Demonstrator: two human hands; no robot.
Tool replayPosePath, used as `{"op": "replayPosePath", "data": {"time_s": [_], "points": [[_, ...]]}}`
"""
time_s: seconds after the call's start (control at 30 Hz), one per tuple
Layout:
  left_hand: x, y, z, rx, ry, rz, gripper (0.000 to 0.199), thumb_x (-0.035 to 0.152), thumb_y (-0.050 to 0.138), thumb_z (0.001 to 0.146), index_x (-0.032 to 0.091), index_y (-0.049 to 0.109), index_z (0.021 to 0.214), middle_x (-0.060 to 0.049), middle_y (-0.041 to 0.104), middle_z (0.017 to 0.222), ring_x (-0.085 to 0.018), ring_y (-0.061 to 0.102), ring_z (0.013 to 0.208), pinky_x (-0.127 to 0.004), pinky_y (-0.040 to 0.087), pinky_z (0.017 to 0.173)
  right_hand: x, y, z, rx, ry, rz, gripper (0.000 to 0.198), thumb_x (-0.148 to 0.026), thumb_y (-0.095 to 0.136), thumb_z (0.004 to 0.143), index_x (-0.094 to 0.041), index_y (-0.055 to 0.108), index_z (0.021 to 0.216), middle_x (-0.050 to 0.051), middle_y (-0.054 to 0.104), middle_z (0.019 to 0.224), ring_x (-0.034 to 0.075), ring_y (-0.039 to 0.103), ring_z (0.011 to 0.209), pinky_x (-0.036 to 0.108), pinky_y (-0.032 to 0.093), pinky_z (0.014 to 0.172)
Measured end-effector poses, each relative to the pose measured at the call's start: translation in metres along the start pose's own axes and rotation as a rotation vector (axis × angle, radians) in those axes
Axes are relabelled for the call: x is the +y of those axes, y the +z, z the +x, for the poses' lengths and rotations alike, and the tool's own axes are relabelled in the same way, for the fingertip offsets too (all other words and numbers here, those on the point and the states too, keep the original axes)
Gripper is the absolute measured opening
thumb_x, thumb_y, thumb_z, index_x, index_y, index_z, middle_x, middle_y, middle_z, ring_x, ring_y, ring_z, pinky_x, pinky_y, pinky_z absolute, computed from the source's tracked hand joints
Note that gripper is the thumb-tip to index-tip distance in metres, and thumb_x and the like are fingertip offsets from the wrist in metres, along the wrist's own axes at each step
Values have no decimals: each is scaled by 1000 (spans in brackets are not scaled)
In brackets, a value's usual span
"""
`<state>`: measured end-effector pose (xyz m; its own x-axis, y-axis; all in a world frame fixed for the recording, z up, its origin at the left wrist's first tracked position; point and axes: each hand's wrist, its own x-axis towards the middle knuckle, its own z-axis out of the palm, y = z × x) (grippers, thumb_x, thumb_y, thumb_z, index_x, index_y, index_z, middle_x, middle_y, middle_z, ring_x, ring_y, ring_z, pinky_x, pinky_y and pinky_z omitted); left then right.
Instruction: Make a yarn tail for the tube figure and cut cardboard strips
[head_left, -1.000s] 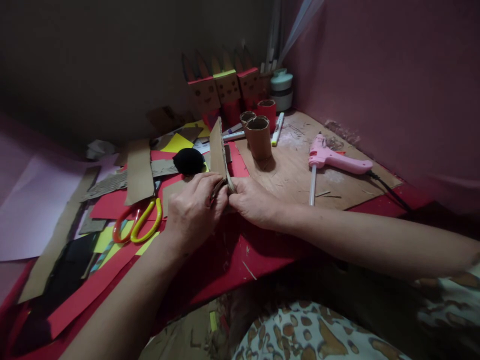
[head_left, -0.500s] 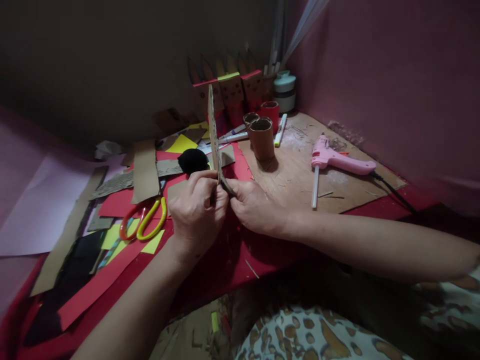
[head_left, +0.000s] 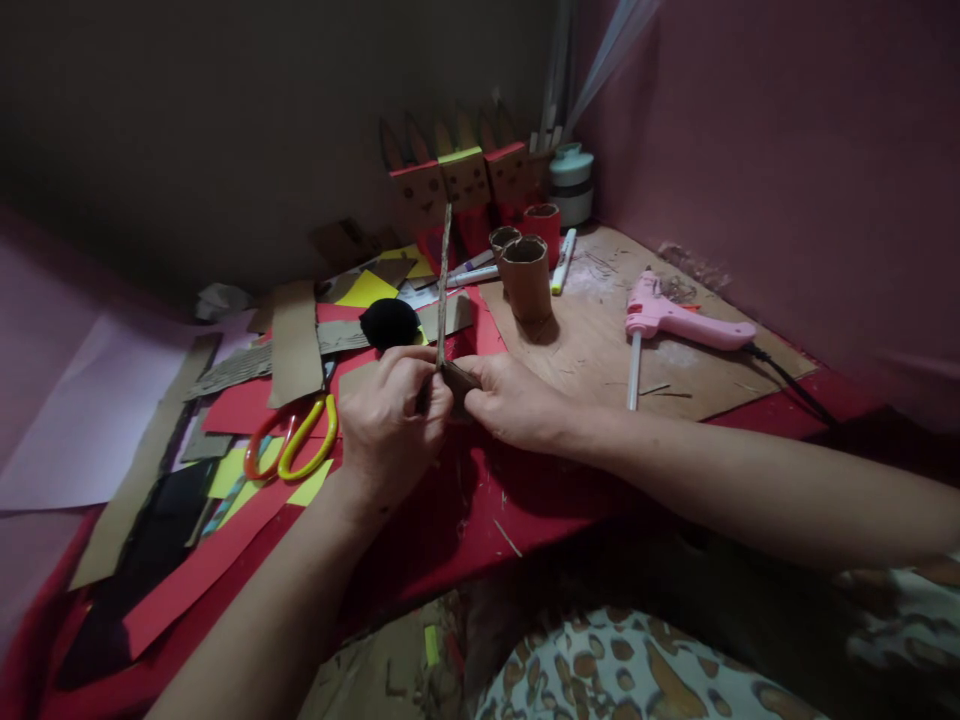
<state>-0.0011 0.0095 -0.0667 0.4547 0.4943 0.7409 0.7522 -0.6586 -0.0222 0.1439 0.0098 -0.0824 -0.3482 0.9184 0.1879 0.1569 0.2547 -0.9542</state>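
Between my two hands is a cardboard strip [head_left: 445,270], seen edge-on, with its long part standing upright and its lower end bent toward the right. My left hand [head_left: 397,425] is closed, pinching the strip at the bend. The short bent end is gripped by my right hand [head_left: 517,400], thumb on the near side. Just behind my left hand lies a black fuzzy ball [head_left: 389,325]. Scissors [head_left: 309,438] with one red and one yellow handle rest left of my left hand.
Right of my hands, a pink glue gun [head_left: 686,318] and cardboard tubes [head_left: 525,280] stand on a cardboard sheet [head_left: 585,370]. Box-shaped cardboard figures [head_left: 465,180] and a lidded jar [head_left: 571,185] are at the back. Paper and cardboard strips [head_left: 214,570] cover the left side.
The cardboard strip's lower end is bent more sharply toward the right, and its upright part has turned edge-on, with its top lower and farther right. Both hands keep their grip.
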Motion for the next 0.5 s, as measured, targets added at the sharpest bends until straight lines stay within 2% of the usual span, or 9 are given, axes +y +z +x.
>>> {"op": "replayPosePath", "data": {"time_s": [0.1,0.27,0.4,0.5], "points": [[3,-1,-2,-29,87,55,9,11,53,79,18,55,73,-7,71,87,-16,67,72,-25,51,59,-1,0,1,45,8,-75,3,-13,51,72,-16,53,72,-1,51,65,13,47,64,24,36,56],[2,-5,-2,-60,205,-15,6,10,56,79,16,57,80,-11,70,94,-18,67,82,-26,54,68,-3,0,4,3,-43,145,12,-6,47,70,-15,53,73,0,54,70,13,50,68,26,43,65],[5,0,-4,-94,158,66,6,12,52,83,15,57,86,-12,70,95,-20,66,89,-29,54,73,-1,2,3,7,-26,127,17,-3,42,71,-16,52,79,2,57,79,15,53,77,30,45,75],[6,5,-8,-159,90,171,22,17,48,86,11,54,106,-14,69,99,-22,67,91,-30,54,69,0,5,1,38,32,28,18,-4,42,74,-15,51,85,5,57,83,17,53,80,32,45,77]]}}
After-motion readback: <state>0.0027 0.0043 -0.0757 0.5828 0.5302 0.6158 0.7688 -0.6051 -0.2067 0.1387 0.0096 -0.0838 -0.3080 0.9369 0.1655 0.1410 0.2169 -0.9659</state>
